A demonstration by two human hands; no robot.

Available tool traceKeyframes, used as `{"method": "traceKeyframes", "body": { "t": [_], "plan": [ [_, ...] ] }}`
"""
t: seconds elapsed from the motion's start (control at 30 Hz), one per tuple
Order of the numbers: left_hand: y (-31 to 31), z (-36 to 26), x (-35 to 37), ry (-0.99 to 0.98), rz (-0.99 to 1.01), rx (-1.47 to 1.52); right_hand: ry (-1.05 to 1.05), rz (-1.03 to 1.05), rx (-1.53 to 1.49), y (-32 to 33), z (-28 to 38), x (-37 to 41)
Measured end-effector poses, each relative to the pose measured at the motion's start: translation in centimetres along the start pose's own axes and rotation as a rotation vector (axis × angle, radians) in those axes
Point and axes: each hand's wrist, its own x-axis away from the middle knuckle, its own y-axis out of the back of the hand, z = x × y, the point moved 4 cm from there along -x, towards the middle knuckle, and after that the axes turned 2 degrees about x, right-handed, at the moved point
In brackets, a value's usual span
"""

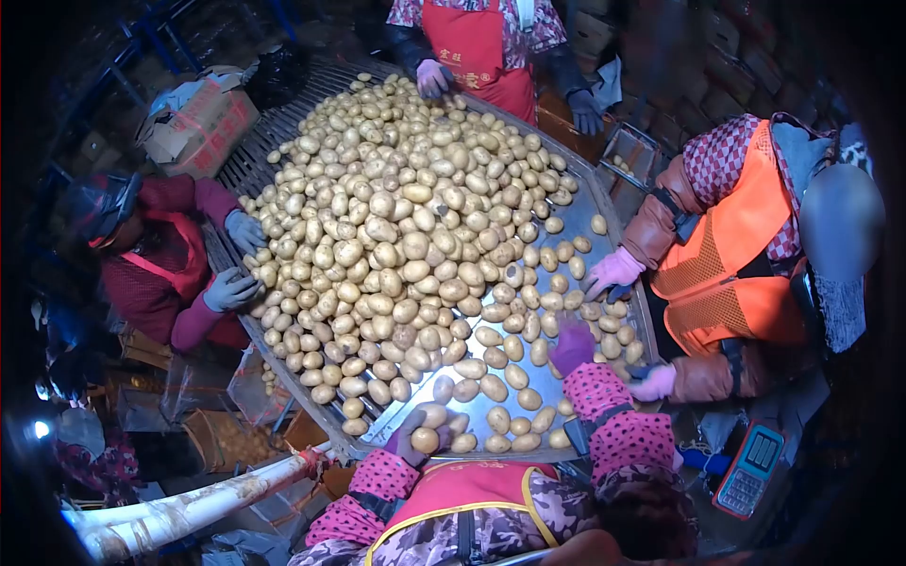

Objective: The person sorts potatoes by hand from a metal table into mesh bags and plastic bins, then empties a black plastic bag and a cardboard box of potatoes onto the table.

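Note:
A large heap of potatoes (377,236) covers much of a metal sorting table (439,363). At the near edge, my gloved left hand (406,440) is closed around a potato (425,440), and another potato (434,415) lies against its fingers. My right hand (571,347), in a purple glove, reaches out over the loose potatoes on the right side of the table. Its fingers point away from me and are mostly hidden, so whether it grips a potato does not show. Both my sleeves are pink with dark dots.
A co-worker's pink-gloved hand (613,273) is close to my right hand. Other co-workers stand at the left and the far side, with gloved hands (231,290) at the heap. A cardboard box (198,123), a white pole (203,495) and a scale display (750,469) surround the table.

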Motion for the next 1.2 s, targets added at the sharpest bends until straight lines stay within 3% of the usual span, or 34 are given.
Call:
{"method": "traceKeyframes", "body": {
  "t": [0.1, 0.13, 0.23, 0.4, 0.5, 0.57, 0.63, 0.67, 0.7, 0.73, 0.8, 0.87, 0.93, 1.03, 1.1, 1.13, 1.17, 1.2],
  "plan": [
    [0.6, 0.2, -2.1, -0.029, 0.044, -0.178, 0.08, -0.089, 0.096, -3.6, -1.0, -3.3],
    [0.5, 0.3, -2.4, -0.026, 0.04, -0.169, 0.002, -0.099, -0.123, -3.8, -1.3, -3.8],
    [-0.6, 0.3, -2.8, -0.038, 0.09, -0.167, 0.01, 0.119, -0.119, 3.2, 1.8, -3.3],
    [-1.8, 0.0, -2.5, 0.003, 0.119, -0.139, 0.09, -0.313, -0.232, 0.0, 1.7, -2.7],
    [-4.8, -1.1, -2.0, 0.05, 0.192, 0.155, 0.058, -0.252, -0.677, 5.2, 4.1, 1.2],
    [-6.6, -1.7, -1.6, 0.117, 0.278, 0.299, 0.117, -0.307, -0.903, 3.8, 7.0, 5.5],
    [-6.9, -1.5, -2.0, 0.156, 0.354, 0.338, 0.312, -0.079, -0.946, 8.7, 10.5, 9.9],
    [-7.3, -1.5, -2.1, 0.199, 0.378, 0.745, 0.324, -0.079, -1.036, 8.0, 11.4, 11.6],
    [-7.6, -1.8, -1.9, 0.009, 0.361, 0.071, 0.336, -0.079, -1.126, 7.2, 12.1, 13.0],
    [-7.9, -2.1, -1.7, -0.144, 0.281, -0.61, 0.345, -0.02, -1.073, 6.0, 11.7, 13.5],
    [-7.0, -1.7, -1.2, -0.032, 0.268, -0.408, 0.328, -0.052, -0.991, 5.3, 10.0, 13.5],
    [-6.3, -1.8, 0.2, 0.148, 0.329, 0.333, 0.332, -0.077, -0.836, 5.3, 8.4, 13.8],
    [-6.8, -4.5, 3.5, -0.059, 0.34, -0.264, 0.478, -0.084, -0.634, 6.3, 8.0, 14.5],
    [-2.6, -1.1, 2.4, -0.246, 0.185, -0.471, 0.629, -0.049, -0.368, 6.0, 8.4, 14.6],
    [-1.6, -0.5, 1.5, -0.13, 0.135, 0.142, 0.712, -0.091, -0.29, 4.3, 8.6, 12.3],
    [-2.2, -0.7, 2.5, -0.17, 0.11, 0.018, 0.742, -0.138, -0.289, 2.0, 8.0, 10.7],
    [-2.7, -1.0, 3.6, -0.208, 0.081, -0.106, 0.599, -0.06, -0.39, -3.4, 6.0, 8.3],
    [-1.7, -0.7, 3.6, -0.128, 0.072, 0.197, 0.521, -0.172, -0.221, 0.5, 6.5, 7.1]
  ]
}}
